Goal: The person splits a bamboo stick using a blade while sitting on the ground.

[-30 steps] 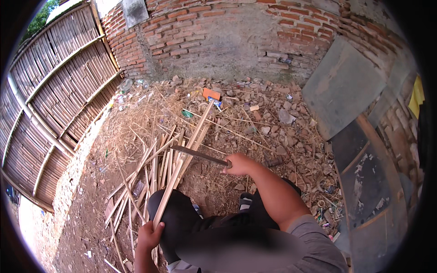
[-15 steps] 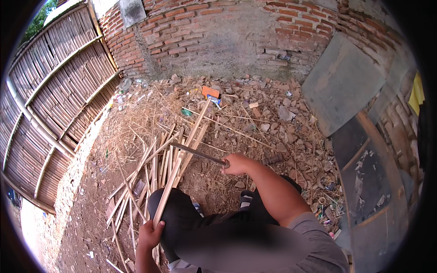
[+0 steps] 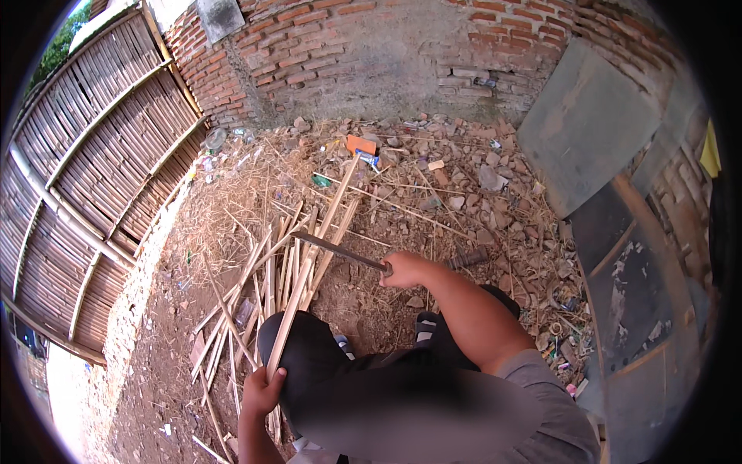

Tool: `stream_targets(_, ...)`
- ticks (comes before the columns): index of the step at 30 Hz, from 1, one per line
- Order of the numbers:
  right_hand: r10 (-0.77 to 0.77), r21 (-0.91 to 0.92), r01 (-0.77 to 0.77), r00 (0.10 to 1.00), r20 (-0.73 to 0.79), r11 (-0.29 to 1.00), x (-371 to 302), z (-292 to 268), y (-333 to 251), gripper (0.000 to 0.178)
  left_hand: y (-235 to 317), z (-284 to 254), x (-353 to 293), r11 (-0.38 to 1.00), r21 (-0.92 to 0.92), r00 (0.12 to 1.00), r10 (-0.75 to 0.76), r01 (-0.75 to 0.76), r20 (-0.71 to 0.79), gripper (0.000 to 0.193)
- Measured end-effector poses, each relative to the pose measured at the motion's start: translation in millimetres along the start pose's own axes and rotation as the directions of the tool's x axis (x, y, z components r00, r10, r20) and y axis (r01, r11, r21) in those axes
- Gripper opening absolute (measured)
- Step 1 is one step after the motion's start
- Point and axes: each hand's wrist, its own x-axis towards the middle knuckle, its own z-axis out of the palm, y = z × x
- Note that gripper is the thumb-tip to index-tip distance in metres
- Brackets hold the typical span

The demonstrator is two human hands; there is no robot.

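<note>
My left hand (image 3: 261, 392) is closed around the near end of a long split bamboo strip (image 3: 294, 308). The strip slants away from me over my left knee, its far end reaching the rubble. In my right hand (image 3: 406, 271) is the handle of a machete (image 3: 344, 251), the fingers wrapped round it. Its dark, narrow blade points left and crosses over the strip; whether it touches the strip I cannot tell. Beside my left leg and beyond it lies a loose pile of bamboo strips (image 3: 222, 340), partly hidden by the held one.
A brick wall (image 3: 371, 73) closes off the far side, with broken bricks and litter along its foot. A bamboo slat fence (image 3: 100, 147) stands left. On the right lean a grey sheet (image 3: 591, 127) and dark framed panels (image 3: 630, 301). An orange piece (image 3: 361, 145) lies among the rubble.
The whole view has shifted slightly. Both hands keep their holds, and the machete stays across the bamboo strip with its blade at a slightly steeper slant.
</note>
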Motion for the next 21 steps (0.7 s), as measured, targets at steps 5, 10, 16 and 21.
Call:
stream_targets(5, -0.027, 0.030, 0.026, 0.999, 0.020, 0.999, 0, -3, 2, 0.044, 5, -1, -1, 1.000, -0.025, 1.000, 0.007, -0.007, 0.002, 0.046)
stream_targets(10, 0.019, -0.011, -0.020, 1.000, -0.017, 1.000, -4, -9, -4, 0.044, 17, -4, -4, 1.000, 0.005, 1.000, -0.019, 0.019, 0.018, 0.045)
stream_targets(16, -0.128, -0.136, 0.128, 0.992, 0.007, 0.982, -19, -17, -21, 0.040, 4, -3, -3, 0.999, 0.017, 0.999, -0.044, 0.043, 0.022, 0.043)
stream_targets(21, 0.115, -0.048, -0.111, 0.990, 0.086, 0.993, -12, -33, -8, 0.050, 17, -5, -3, 0.999, 0.037, 0.999, -0.038, 0.037, 0.025, 0.044)
